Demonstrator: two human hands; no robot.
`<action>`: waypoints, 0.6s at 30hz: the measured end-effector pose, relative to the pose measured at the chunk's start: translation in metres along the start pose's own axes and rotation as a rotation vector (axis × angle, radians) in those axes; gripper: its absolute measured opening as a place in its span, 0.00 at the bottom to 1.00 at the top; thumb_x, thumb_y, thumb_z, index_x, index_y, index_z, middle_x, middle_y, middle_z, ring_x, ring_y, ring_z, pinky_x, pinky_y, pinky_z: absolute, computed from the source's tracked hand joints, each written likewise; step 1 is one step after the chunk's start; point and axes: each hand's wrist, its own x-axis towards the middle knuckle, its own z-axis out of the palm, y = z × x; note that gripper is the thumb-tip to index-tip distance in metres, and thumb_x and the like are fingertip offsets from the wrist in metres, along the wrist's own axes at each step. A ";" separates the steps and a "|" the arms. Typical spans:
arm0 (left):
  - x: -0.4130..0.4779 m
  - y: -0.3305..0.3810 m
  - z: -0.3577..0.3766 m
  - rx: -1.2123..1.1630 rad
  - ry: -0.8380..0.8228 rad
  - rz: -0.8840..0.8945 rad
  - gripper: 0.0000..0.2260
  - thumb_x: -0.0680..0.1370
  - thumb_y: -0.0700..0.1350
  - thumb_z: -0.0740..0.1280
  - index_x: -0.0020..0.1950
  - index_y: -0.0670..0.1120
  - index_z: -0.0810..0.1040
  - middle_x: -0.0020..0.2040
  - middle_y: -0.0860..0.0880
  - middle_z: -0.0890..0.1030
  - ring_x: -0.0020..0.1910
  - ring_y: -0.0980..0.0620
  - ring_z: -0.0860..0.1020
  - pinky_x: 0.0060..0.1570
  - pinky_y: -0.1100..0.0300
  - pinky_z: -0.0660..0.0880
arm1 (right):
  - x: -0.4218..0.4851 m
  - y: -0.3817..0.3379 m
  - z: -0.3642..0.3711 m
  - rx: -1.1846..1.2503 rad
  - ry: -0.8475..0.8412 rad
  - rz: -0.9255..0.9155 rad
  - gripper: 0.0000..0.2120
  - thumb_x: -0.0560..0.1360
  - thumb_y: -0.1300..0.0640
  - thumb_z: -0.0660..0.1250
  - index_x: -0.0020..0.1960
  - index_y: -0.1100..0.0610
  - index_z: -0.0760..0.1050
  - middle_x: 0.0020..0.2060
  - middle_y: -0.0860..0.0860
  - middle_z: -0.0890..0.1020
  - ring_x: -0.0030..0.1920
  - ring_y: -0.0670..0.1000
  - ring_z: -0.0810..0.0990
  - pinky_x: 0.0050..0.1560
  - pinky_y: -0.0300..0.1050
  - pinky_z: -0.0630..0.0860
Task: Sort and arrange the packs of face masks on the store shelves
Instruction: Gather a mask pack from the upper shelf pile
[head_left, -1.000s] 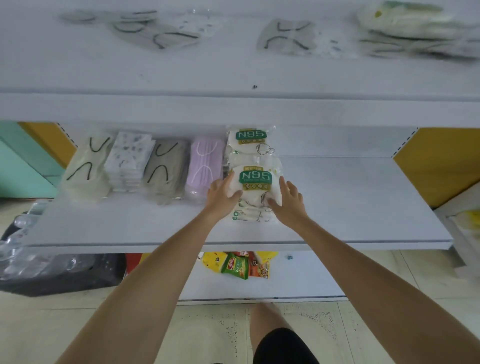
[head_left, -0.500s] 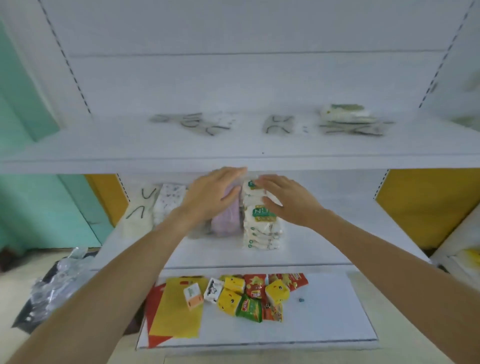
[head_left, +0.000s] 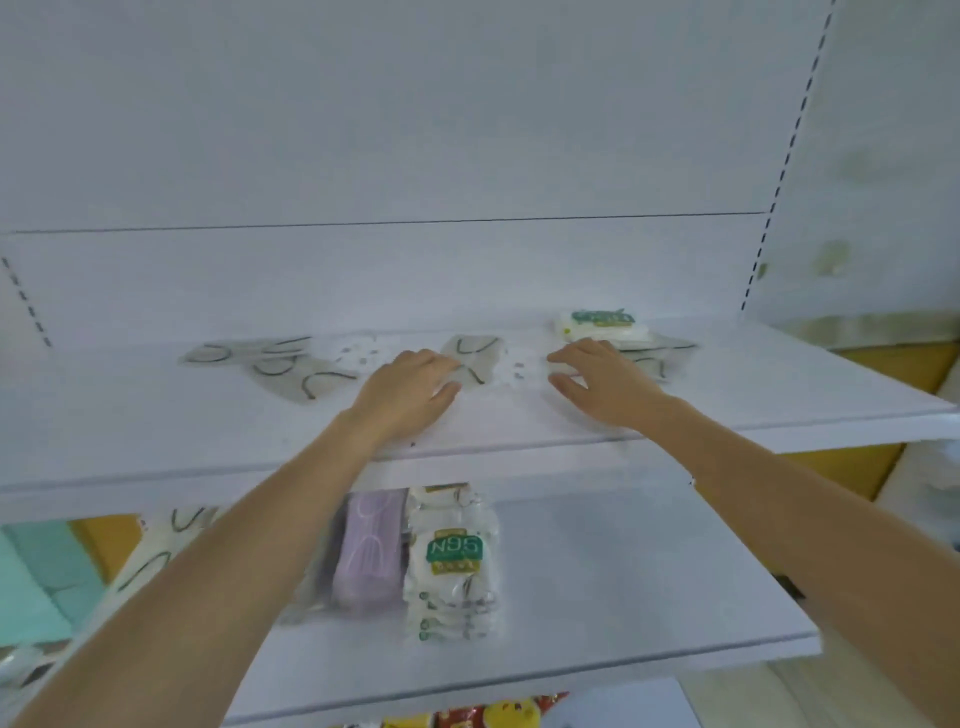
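Both my hands are up on the upper shelf (head_left: 156, 415), where loose mask packs lie flat. My left hand (head_left: 410, 389) rests palm down with its fingertips on a grey mask pack with black ear loops (head_left: 475, 356). My right hand (head_left: 597, 382) lies with spread fingers over a white patterned pack (head_left: 511, 371). Behind the right hand sits a small pile of white N95 packs with green labels (head_left: 602, 325). More grey packs (head_left: 280, 364) lie to the left. On the middle shelf (head_left: 649, 571) stand a row of N95 packs (head_left: 454, 561) and a pink pack (head_left: 371, 551).
Cream packs with black loops (head_left: 156, 551) show at the middle shelf's left, partly behind my left forearm. Colourful snack packets (head_left: 493, 714) lie on the bottom shelf. The shelving has a white back panel with slotted uprights (head_left: 779, 171). A yellow wall (head_left: 857, 467) is at the right.
Both hands have left the N95 row on the middle shelf and risen to the upper shelf, landing on the loose packs there. The view has tilted upward.
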 end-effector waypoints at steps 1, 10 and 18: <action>0.015 0.006 0.006 -0.013 -0.031 0.005 0.19 0.83 0.50 0.53 0.73 0.49 0.65 0.72 0.48 0.67 0.69 0.47 0.64 0.64 0.55 0.64 | 0.005 0.016 -0.002 0.015 0.000 0.035 0.19 0.80 0.50 0.56 0.69 0.54 0.67 0.68 0.52 0.69 0.69 0.55 0.64 0.68 0.48 0.61; 0.112 0.034 0.048 -0.083 -0.088 -0.021 0.19 0.82 0.52 0.56 0.73 0.50 0.65 0.74 0.49 0.65 0.72 0.48 0.63 0.68 0.57 0.59 | 0.067 0.114 -0.010 0.095 0.007 0.363 0.33 0.75 0.47 0.65 0.76 0.47 0.53 0.75 0.57 0.52 0.73 0.60 0.55 0.69 0.54 0.58; 0.141 0.032 0.056 -0.322 -0.049 -0.084 0.20 0.81 0.49 0.58 0.72 0.47 0.66 0.70 0.46 0.69 0.68 0.49 0.67 0.64 0.59 0.62 | 0.119 0.147 0.023 0.262 -0.037 0.556 0.30 0.72 0.46 0.69 0.71 0.48 0.64 0.66 0.57 0.71 0.64 0.59 0.71 0.67 0.54 0.65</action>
